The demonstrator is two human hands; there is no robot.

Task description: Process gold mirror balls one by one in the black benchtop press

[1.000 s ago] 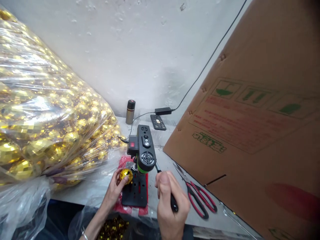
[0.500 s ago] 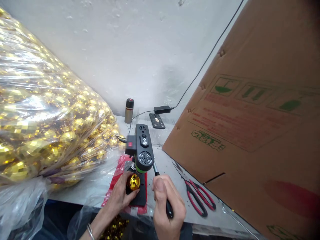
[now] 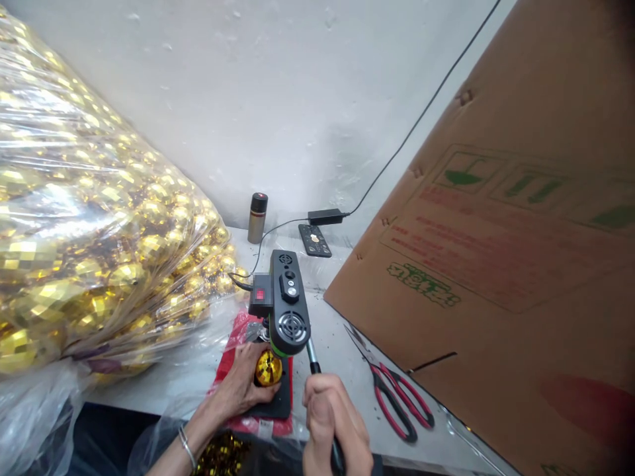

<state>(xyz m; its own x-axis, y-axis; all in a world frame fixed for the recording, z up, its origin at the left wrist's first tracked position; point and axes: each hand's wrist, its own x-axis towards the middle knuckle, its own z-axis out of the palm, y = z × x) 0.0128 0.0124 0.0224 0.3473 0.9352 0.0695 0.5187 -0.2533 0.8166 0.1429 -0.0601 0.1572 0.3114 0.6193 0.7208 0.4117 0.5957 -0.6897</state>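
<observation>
My left hand (image 3: 245,383) holds a shiny gold faceted ball (image 3: 268,368) between thumb and fingers, over the black base (image 3: 282,400) of a small press-like machine. The black machine head (image 3: 290,301) stands just above and behind the ball. Its lever (image 3: 313,357) sticks out to the right, and my right hand (image 3: 333,423) is wrapped round the black handle. A red plastic sheet (image 3: 225,360) lies under the base.
A clear bag of gold balls (image 3: 109,251) fills the left. Behind the machine are a bottle (image 3: 256,218), a phone (image 3: 315,240) and a power adapter (image 3: 326,217). Red-handled scissors (image 3: 397,393) lie beside a large cardboard box (image 3: 476,264). More gold pieces (image 3: 223,456) show below the table edge.
My right hand and the lever handle have moved lower in the view. The ball, still in my left hand, appears slightly lower and more of it shows. The view has shifted a little.
</observation>
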